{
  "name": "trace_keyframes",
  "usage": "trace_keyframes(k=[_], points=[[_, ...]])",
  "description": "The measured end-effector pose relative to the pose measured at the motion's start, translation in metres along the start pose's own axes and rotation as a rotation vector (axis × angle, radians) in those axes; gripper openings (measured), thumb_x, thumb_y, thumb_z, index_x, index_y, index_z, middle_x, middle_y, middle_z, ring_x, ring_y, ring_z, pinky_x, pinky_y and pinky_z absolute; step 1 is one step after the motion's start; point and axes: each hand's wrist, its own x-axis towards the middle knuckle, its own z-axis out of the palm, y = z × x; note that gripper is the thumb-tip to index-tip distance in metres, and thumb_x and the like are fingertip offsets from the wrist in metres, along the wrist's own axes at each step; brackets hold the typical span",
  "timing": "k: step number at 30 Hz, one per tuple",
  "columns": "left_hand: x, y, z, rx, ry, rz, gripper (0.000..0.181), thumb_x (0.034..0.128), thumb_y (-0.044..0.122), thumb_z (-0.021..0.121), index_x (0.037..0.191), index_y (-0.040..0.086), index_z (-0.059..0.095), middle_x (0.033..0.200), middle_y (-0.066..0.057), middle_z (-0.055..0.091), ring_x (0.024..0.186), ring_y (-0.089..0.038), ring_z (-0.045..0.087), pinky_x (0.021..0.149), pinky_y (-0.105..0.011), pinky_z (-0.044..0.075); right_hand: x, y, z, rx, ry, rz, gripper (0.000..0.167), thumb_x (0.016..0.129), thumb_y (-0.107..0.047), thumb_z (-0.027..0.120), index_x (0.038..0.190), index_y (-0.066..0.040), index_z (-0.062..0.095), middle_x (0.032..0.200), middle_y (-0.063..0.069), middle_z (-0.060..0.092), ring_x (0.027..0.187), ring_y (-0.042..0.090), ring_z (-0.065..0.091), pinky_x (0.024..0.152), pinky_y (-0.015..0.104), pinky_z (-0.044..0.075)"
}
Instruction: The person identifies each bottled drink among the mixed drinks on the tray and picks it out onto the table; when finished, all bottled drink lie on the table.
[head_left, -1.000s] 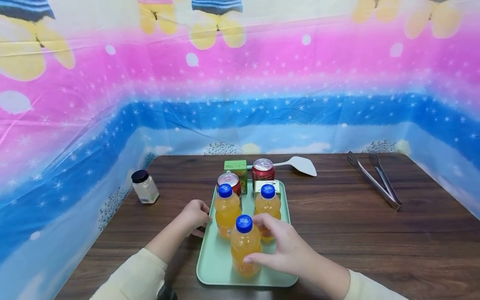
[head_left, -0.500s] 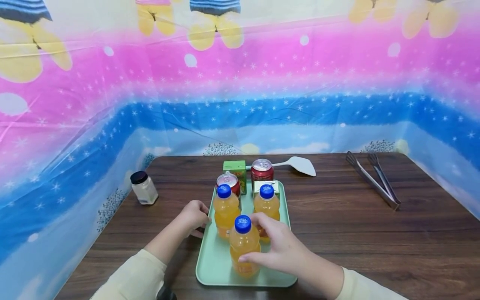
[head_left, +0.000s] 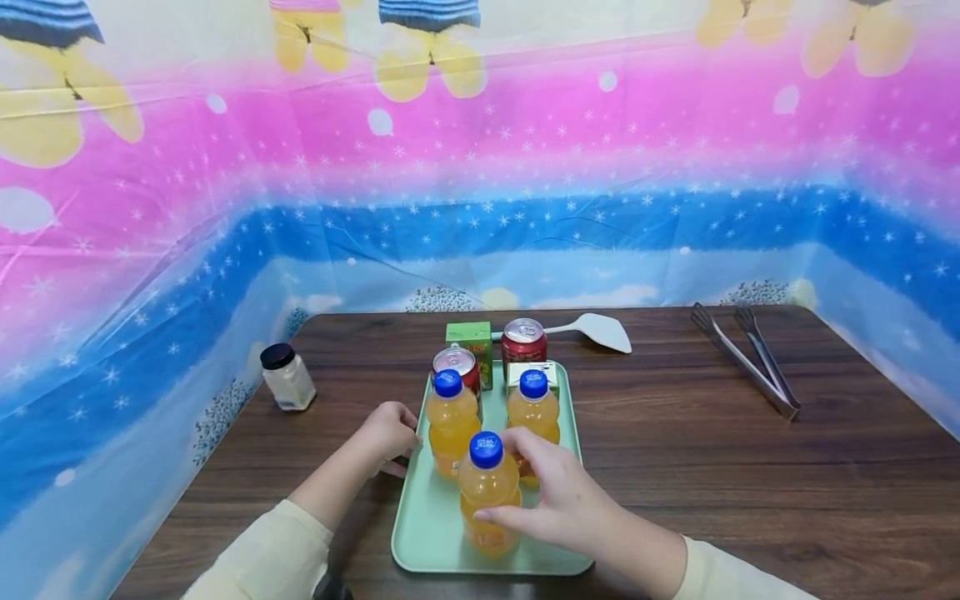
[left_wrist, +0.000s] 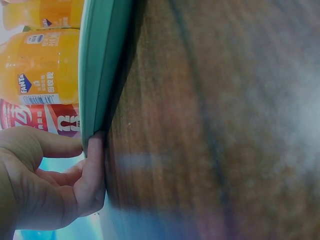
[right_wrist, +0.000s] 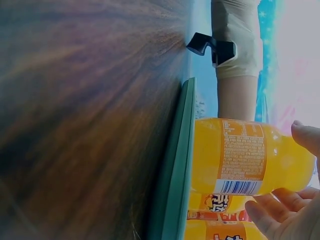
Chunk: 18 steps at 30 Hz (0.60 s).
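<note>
A mint-green tray lies on the table. My left hand pinches its left edge; in the left wrist view the thumb meets the rim and fingers go underneath. At the tray's near end stands an upright orange Fanta bottle with a blue cap. My right hand curves round this bottle, its thumb in front and its fingers behind. Two more such bottles, a left one and a right one, stand behind. Further back are a red can, another red can, a pale carton and a green carton.
A white spatula lies behind the tray. To the left stands a jar with a black lid. Metal tongs lie at the far right of the wooden table. A patterned cloth walls the back and sides.
The right thumb has shifted slightly left across the front of the near bottle. The left hand, the tray and the other things keep their places, apart from a slight shift of the view.
</note>
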Motion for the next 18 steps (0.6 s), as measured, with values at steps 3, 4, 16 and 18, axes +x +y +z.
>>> trace_keyframes(k=[3, 4, 16, 18], points=[[-0.0009, -0.0001, -0.0004, -0.001, -0.001, 0.004, 0.021, 0.0824, -0.008, 0.059, 0.101, -0.005, 0.050, 0.089, -0.017, 0.052, 0.074, -0.028, 0.057, 0.053, -0.042, 0.056, -0.0001, -0.0007, 0.0004, 0.008, 0.002, -0.003, 0.048, 0.078, -0.034, 0.076, 0.116, -0.021, 0.050, 0.108, -0.012, 0.060, 0.096, 0.008, 0.059, 0.077, 0.029, 0.054], [-0.0007, -0.0002, -0.0004, -0.001, -0.003, 0.003, 0.021, 0.0824, -0.008, 0.059, 0.101, -0.005, 0.050, 0.089, -0.017, 0.052, 0.074, -0.028, 0.057, 0.053, -0.042, 0.056, -0.0003, -0.0007, 0.0005, 0.010, 0.003, -0.003, 0.048, 0.078, -0.034, 0.076, 0.116, -0.021, 0.050, 0.108, -0.011, 0.060, 0.096, 0.008, 0.059, 0.077, 0.029, 0.054], [-0.0015, 0.0025, -0.0002, 0.013, -0.001, -0.015, 0.020, 0.0829, -0.007, 0.058, 0.100, -0.003, 0.050, 0.089, -0.017, 0.052, 0.076, -0.029, 0.058, 0.053, -0.042, 0.056, -0.0035, -0.0032, 0.0001, 0.021, -0.007, 0.000, 0.050, 0.080, -0.033, 0.074, 0.120, -0.019, 0.048, 0.110, -0.010, 0.058, 0.098, 0.009, 0.058, 0.080, 0.029, 0.053], [-0.0021, 0.0033, -0.0002, 0.017, -0.004, -0.017, 0.020, 0.0831, -0.007, 0.058, 0.100, -0.003, 0.050, 0.090, -0.017, 0.052, 0.076, -0.029, 0.058, 0.053, -0.042, 0.056, -0.0041, -0.0042, -0.0003, 0.025, -0.004, 0.002, 0.051, 0.080, -0.033, 0.074, 0.120, -0.019, 0.047, 0.111, -0.010, 0.057, 0.099, 0.009, 0.058, 0.081, 0.029, 0.053]])
